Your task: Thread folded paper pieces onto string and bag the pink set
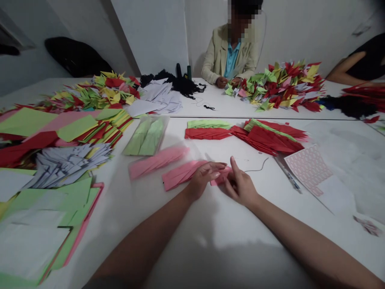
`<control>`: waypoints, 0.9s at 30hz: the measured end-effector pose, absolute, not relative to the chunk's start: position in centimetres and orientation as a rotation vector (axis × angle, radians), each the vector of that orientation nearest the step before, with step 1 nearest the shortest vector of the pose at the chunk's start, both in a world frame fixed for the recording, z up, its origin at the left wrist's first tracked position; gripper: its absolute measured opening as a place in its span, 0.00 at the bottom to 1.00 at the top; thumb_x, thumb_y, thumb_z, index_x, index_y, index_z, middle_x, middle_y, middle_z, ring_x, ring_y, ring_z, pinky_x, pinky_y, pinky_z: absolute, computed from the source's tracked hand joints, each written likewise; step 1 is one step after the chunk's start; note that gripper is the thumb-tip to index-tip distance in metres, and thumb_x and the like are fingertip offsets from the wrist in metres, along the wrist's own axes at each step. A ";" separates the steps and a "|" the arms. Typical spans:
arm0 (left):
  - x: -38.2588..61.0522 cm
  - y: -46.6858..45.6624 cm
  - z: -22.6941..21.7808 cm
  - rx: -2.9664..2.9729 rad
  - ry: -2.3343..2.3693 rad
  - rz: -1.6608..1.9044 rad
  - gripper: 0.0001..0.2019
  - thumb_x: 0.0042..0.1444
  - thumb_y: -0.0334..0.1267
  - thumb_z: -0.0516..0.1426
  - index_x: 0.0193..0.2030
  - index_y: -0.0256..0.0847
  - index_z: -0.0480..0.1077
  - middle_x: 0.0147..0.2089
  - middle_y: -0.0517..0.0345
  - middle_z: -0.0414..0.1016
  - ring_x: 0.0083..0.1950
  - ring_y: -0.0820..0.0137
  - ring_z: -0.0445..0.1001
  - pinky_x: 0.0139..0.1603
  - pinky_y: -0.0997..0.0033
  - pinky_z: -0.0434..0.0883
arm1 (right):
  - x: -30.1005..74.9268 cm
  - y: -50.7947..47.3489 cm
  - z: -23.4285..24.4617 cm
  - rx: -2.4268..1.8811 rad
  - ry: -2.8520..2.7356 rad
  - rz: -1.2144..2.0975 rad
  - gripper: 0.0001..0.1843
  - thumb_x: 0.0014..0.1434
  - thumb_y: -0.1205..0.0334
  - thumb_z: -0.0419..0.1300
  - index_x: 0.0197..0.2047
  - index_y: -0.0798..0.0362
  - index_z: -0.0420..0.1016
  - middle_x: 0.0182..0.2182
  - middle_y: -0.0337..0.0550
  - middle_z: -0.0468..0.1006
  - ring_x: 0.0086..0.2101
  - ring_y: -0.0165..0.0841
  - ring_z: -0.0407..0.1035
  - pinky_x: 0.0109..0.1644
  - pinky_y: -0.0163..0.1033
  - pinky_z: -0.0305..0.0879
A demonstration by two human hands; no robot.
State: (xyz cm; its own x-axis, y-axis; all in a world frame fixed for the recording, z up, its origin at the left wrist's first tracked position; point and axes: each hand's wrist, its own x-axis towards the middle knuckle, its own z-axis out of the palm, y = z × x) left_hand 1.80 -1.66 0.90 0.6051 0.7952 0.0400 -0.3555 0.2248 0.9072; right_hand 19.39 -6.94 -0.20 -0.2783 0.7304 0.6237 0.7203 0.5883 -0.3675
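My left hand (pixel 203 179) lies over the right end of a row of overlapping folded pink papers (pixel 177 175), fingers stretched toward the right. Facing it, my right hand (pixel 243 185) has its thumb raised and its fingers apart, beside more pink paper (pixel 219 178) between the hands. Whether that paper belongs to the same row is hidden by my left hand. Both hands look open, with nothing plainly gripped. Just behind, a clear plastic sleeve (pixel 195 149) holds another pink stack (pixel 158 162). A clear packet of folded green papers (pixel 146 136) lies farther back.
Red folded papers (pixel 270 138) and a green row (pixel 207 124) lie beyond my hands. A pen (pixel 288 175) and sticker sheet (pixel 309 166) are at right. Coloured paper stacks (pixel 72 200) crowd the left. Across the table, a person (pixel 230 56) handles paper beside piled folded shapes (pixel 282 86).
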 end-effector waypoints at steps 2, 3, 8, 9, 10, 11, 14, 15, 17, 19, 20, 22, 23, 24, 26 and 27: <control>1.6 -1.6 1.2 0.997 0.458 0.835 0.11 0.57 0.37 0.54 0.43 0.37 0.73 0.61 0.45 0.72 0.65 0.54 0.66 0.67 0.48 0.60 | 19.8 -6.8 -0.2 -1.237 -1.970 0.099 0.42 0.65 0.64 0.50 0.73 0.56 0.27 0.22 0.35 0.73 0.22 0.33 0.67 0.27 0.38 0.68; 1.4 -1.5 1.4 0.958 0.444 0.826 0.13 0.57 0.38 0.51 0.44 0.38 0.72 0.62 0.45 0.71 0.66 0.55 0.65 0.68 0.47 0.60 | 19.9 -6.7 -0.2 -1.260 -1.952 0.137 0.42 0.65 0.63 0.50 0.74 0.55 0.29 0.22 0.34 0.72 0.21 0.32 0.66 0.27 0.37 0.67; 1.0 -1.3 2.5 0.926 0.491 0.775 0.31 0.56 0.44 0.41 0.66 0.36 0.55 0.70 0.48 0.59 0.71 0.60 0.58 0.69 0.47 0.58 | 19.8 -6.7 -0.1 -1.269 -1.928 0.236 0.42 0.65 0.63 0.51 0.74 0.53 0.30 0.21 0.33 0.70 0.21 0.31 0.63 0.25 0.35 0.64; 1.1 -1.3 2.6 0.921 0.487 0.766 0.33 0.57 0.46 0.40 0.69 0.35 0.52 0.71 0.49 0.58 0.72 0.60 0.57 0.70 0.47 0.58 | 19.7 -6.7 -0.2 -1.264 -1.935 0.243 0.42 0.65 0.63 0.51 0.74 0.53 0.30 0.21 0.32 0.70 0.21 0.31 0.63 0.25 0.35 0.64; 1.1 -1.3 2.7 0.909 0.472 0.758 0.35 0.57 0.48 0.40 0.70 0.35 0.49 0.71 0.49 0.57 0.72 0.60 0.56 0.70 0.46 0.57 | 19.7 -6.7 -0.2 -1.262 -1.941 0.248 0.41 0.65 0.64 0.51 0.74 0.52 0.31 0.21 0.32 0.70 0.21 0.31 0.63 0.26 0.35 0.64; 1.2 -1.4 2.8 0.889 0.451 0.751 0.36 0.58 0.50 0.39 0.71 0.35 0.48 0.71 0.49 0.57 0.72 0.60 0.55 0.70 0.46 0.56 | 19.6 -6.7 -0.3 -1.263 -1.948 0.253 0.41 0.65 0.64 0.51 0.74 0.53 0.31 0.22 0.33 0.70 0.21 0.31 0.63 0.26 0.35 0.64; 1.4 -1.4 3.0 0.807 0.388 0.720 0.38 0.59 0.58 0.38 0.70 0.36 0.52 0.72 0.50 0.55 0.74 0.59 0.52 0.72 0.47 0.52 | 19.8 -6.6 -0.4 -1.264 -1.963 0.234 0.41 0.65 0.64 0.50 0.74 0.54 0.30 0.22 0.33 0.71 0.21 0.31 0.63 0.27 0.35 0.65; 1.5 -1.3 3.0 0.787 0.376 0.698 0.39 0.59 0.60 0.37 0.70 0.36 0.53 0.72 0.51 0.54 0.74 0.60 0.51 0.73 0.50 0.51 | 19.8 -6.6 -0.4 -1.263 -1.966 0.217 0.41 0.65 0.65 0.50 0.74 0.54 0.30 0.22 0.34 0.71 0.21 0.31 0.63 0.27 0.36 0.65; 1.4 -1.2 2.7 0.762 0.354 0.645 0.41 0.58 0.61 0.38 0.70 0.35 0.53 0.73 0.52 0.51 0.75 0.61 0.47 0.74 0.54 0.48 | 19.9 -6.5 -0.4 -1.250 -1.970 0.180 0.41 0.65 0.65 0.50 0.74 0.56 0.30 0.21 0.33 0.70 0.21 0.31 0.63 0.27 0.36 0.65; 1.4 -1.1 2.1 0.724 0.297 0.618 0.40 0.57 0.57 0.43 0.71 0.33 0.50 0.75 0.52 0.48 0.76 0.61 0.42 0.75 0.57 0.44 | 19.9 -6.6 -0.3 -1.209 -1.982 0.138 0.42 0.65 0.66 0.51 0.74 0.57 0.30 0.20 0.33 0.70 0.21 0.32 0.62 0.28 0.36 0.65; 1.5 -1.1 1.8 0.704 0.261 0.623 0.39 0.55 0.52 0.47 0.71 0.32 0.50 0.75 0.51 0.46 0.76 0.61 0.40 0.75 0.58 0.42 | 19.9 -6.6 -0.2 -1.168 -1.995 0.105 0.42 0.64 0.67 0.51 0.74 0.57 0.31 0.20 0.33 0.70 0.21 0.32 0.62 0.28 0.37 0.65; 1.6 -1.3 1.1 0.697 0.210 0.670 0.39 0.49 0.39 0.52 0.70 0.34 0.53 0.75 0.52 0.47 0.77 0.62 0.37 0.75 0.59 0.39 | 19.6 -6.8 0.0 -1.045 -2.055 0.013 0.41 0.63 0.69 0.51 0.74 0.54 0.34 0.22 0.34 0.72 0.22 0.33 0.64 0.31 0.38 0.66; 1.7 -1.4 0.9 0.717 0.207 0.696 0.39 0.47 0.34 0.53 0.70 0.36 0.54 0.75 0.54 0.48 0.77 0.62 0.38 0.75 0.59 0.38 | 19.4 -6.9 0.1 -0.981 -2.106 -0.029 0.40 0.63 0.70 0.50 0.73 0.53 0.38 0.23 0.35 0.73 0.23 0.33 0.65 0.32 0.39 0.66; 1.7 -1.6 0.7 0.742 0.214 0.714 0.38 0.48 0.32 0.53 0.69 0.38 0.56 0.75 0.55 0.49 0.77 0.63 0.38 0.75 0.59 0.38 | 19.3 -7.0 0.2 -0.932 -2.167 -0.054 0.38 0.62 0.71 0.50 0.73 0.52 0.41 0.24 0.36 0.73 0.24 0.32 0.66 0.33 0.40 0.66; 1.8 -1.8 0.7 0.781 0.237 0.727 0.33 0.53 0.31 0.52 0.68 0.42 0.58 0.74 0.56 0.50 0.76 0.63 0.41 0.75 0.59 0.39 | 18.9 -7.2 0.3 -0.900 -2.289 -0.052 0.36 0.62 0.72 0.49 0.72 0.51 0.46 0.25 0.36 0.74 0.25 0.32 0.67 0.34 0.40 0.66; 1.8 -1.9 0.8 0.786 0.249 0.724 0.32 0.55 0.32 0.52 0.68 0.44 0.58 0.74 0.57 0.51 0.76 0.63 0.42 0.75 0.58 0.39 | 18.8 -7.3 0.4 -0.911 -2.332 -0.041 0.35 0.63 0.72 0.49 0.71 0.52 0.47 0.25 0.37 0.74 0.25 0.32 0.67 0.34 0.40 0.65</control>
State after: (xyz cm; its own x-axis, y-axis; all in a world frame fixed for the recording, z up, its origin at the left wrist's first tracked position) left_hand 1.80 -1.85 0.83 0.7353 0.6754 0.0554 -0.4989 0.4842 0.7188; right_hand 18.83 -7.25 0.36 -0.5650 0.6017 0.5646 0.6209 0.7607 -0.1893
